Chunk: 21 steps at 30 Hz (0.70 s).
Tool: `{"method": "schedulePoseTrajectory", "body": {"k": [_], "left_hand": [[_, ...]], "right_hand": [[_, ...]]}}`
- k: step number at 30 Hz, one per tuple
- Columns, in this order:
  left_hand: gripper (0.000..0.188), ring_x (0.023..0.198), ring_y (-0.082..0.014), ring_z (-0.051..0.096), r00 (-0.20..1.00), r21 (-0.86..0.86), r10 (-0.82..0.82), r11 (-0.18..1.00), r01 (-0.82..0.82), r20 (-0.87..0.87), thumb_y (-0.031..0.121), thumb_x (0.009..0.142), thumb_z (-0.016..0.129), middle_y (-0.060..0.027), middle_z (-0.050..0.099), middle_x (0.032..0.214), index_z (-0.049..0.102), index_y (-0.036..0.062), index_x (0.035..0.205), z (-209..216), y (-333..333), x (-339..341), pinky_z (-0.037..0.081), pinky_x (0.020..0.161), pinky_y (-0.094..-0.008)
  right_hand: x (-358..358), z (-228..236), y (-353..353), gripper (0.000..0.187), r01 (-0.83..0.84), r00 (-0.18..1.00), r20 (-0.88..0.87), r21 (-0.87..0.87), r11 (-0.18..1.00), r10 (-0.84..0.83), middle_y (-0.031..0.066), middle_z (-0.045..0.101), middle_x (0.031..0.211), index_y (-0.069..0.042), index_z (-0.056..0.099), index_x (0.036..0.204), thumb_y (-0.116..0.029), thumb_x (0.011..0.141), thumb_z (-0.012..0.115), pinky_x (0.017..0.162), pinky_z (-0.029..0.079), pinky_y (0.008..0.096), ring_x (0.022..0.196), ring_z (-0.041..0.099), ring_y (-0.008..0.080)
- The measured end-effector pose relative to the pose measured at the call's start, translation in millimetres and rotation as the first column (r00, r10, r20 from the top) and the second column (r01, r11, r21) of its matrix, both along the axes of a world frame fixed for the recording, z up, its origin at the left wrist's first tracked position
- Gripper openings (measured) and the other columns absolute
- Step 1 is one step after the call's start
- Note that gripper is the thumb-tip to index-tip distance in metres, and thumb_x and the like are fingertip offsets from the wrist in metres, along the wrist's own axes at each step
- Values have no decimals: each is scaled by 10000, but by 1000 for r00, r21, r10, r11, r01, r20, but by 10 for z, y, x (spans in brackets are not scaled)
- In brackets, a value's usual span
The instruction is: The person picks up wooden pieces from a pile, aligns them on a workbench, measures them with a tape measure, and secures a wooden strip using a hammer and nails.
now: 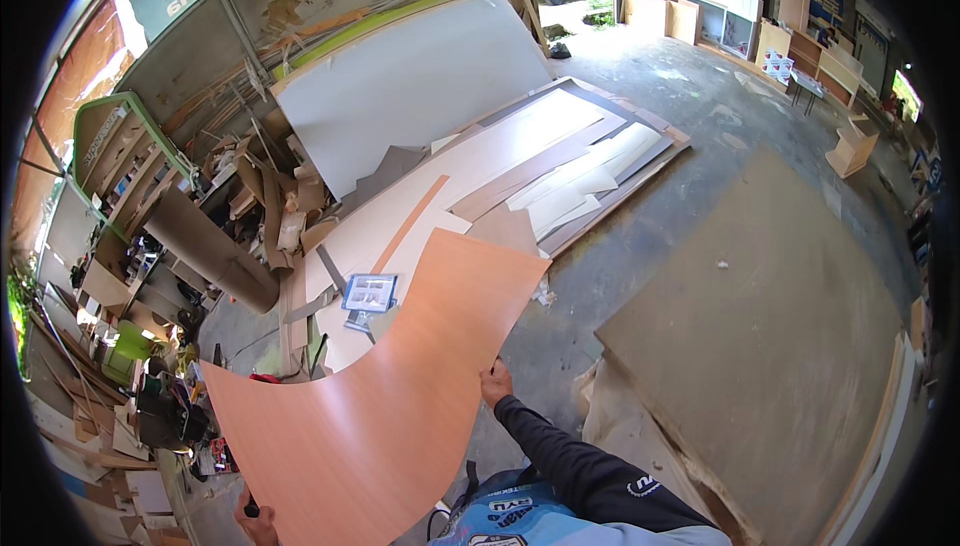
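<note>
A large, thin, orange-brown wood-grain laminate sheet [400, 386] hangs in front of me, bowed in a curve. My right hand [496, 384] is closed on its right edge, about halfway along. At the lower left my left hand [255, 519] grips the opposite edge, its fingers partly cut off from sight by the sheet. A small dark spot shows at each hand; I cannot make out what it is. Beyond the sheet's far edge, a blue-framed tablet-like panel [370, 293] lies among pale offcuts.
A low stack of pale boards [480, 176] with loose strips lies ahead, a big white panel [410, 86] leaning behind it. On the right is a wide brown board [760, 356]. At the left stand a brown roll [212, 251], a green-framed rack [130, 161] and cluttered scraps.
</note>
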<state>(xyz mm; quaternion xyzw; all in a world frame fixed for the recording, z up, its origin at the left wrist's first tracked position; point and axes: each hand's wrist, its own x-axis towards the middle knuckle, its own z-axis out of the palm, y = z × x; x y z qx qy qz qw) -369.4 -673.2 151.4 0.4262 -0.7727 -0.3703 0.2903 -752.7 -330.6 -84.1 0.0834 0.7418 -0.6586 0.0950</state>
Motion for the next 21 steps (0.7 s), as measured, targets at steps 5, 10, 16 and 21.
{"method": "schedulePoseTrajectory", "body": {"k": [5,10,16,21], "left_hand": [[567,1127,-242,517,1000,-138,7,990,-4,19,16,697,570,-160,499,1276,441,-55,1245,-106,-381,-952,448,902,-316],[592,988,-216,574,986,-238,-150,963,128,-75,-15,639,532,-168,604,1111,563,-64,1229,-285,-643,-2421,474,803,-319],[576,953,-181,604,942,-121,-334,937,328,-33,-23,615,528,-141,648,1108,604,-92,1181,-582,-947,-4189,494,791,-302],[581,875,-153,624,891,144,-435,881,451,-131,-19,611,530,-115,688,980,618,-90,1180,-819,-1088,-6014,496,738,-256]], "right_hand": [[-932,-218,-77,314,22,999,22,92,995,-24,191,681,1003,-13,595,1120,-220,902,503,812,490,405,953,654,321],[-1920,-866,-32,260,51,992,107,120,991,-64,160,702,799,12,665,955,-210,894,543,616,528,380,695,693,258],[-3241,-1125,-71,223,146,974,151,136,980,-166,144,698,735,17,687,881,-184,881,591,540,523,355,592,668,199],[-4634,-1457,133,197,303,926,151,242,922,-345,138,707,750,15,706,887,-158,856,618,561,511,354,608,657,181]]}}
